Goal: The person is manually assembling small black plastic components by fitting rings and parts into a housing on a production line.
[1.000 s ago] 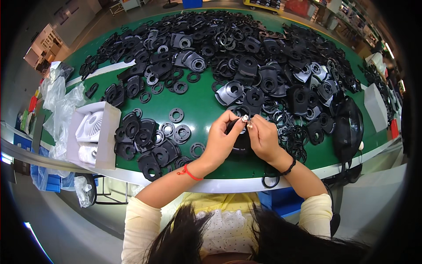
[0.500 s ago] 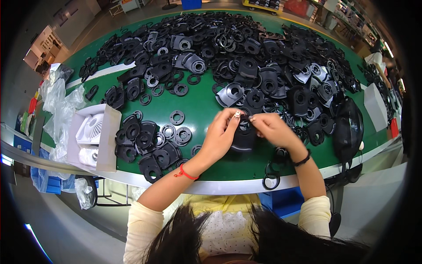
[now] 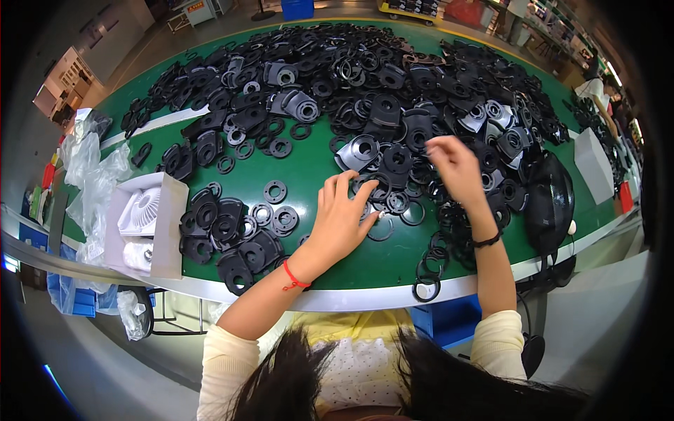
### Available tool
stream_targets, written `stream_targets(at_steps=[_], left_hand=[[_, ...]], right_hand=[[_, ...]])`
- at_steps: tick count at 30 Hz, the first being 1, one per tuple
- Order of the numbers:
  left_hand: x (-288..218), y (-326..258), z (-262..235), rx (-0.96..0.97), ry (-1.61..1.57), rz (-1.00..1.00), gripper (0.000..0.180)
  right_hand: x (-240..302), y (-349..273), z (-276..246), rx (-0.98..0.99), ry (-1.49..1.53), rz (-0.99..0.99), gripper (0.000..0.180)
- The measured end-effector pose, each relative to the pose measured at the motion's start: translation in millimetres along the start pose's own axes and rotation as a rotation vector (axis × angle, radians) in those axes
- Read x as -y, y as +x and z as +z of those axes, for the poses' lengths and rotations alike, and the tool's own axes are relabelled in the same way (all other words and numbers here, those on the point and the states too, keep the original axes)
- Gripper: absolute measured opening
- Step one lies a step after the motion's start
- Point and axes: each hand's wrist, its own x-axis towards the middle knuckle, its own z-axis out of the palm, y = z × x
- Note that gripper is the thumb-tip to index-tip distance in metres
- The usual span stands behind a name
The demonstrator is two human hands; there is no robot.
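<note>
My left hand (image 3: 342, 219) is over the green table with its fingers spread. Its fingertips are at a thin black ring (image 3: 382, 188) beside the pile; whether they touch it I cannot tell. To the right, my right hand (image 3: 456, 168) hovers by the pile, fingers loosely bent and no part visible in them. Nearest its fingertips is a dark housing with a round hole (image 3: 419, 133). A silver-grey housing (image 3: 359, 151) lies beyond my left fingers. Between the hands are a flat slotted disc (image 3: 398, 203) and a thin ring (image 3: 413, 212).
A large heap of black housings and rings (image 3: 323, 84) spreads across the far table. Smaller housings (image 3: 226, 226) lie left, beside a white box (image 3: 172, 231) holding a white fan-like part. A black mesh bag (image 3: 549, 203) stands right. Thin rings (image 3: 430, 270) lie near the front edge.
The dark housing that was between both hands is gone from there. My left hand has opened slightly left and lower; my right hand has moved up and right toward the pile.
</note>
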Motion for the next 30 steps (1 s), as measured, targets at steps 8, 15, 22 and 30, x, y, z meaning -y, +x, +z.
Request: stream_targets(at_steps=[8,15,22,30], left_hand=[[18.2,4.8,-6.2,-0.13,0.202,-0.004,0.019],[25.3,18.3,-20.7,-0.163,-0.116,-0.094,0.021],[11.4,14.8,-10.4,0.266,-1.283,-0.527,0.042],[21.9,18.1,-13.0,-0.058,-1.165,-0.621,0.023]], right_hand=[[16.8,-27.0,27.5,0.232,-0.605,-0.324,0.047],[26.6,-24.6,27.8,0.217,-0.314,-0.198,0.042],[53.4,-36.3,45.2,0.346,-0.11,-0.513,0.064],[50.0,-30.6,29.3,0.512,-0.291,-0.409,0.039]])
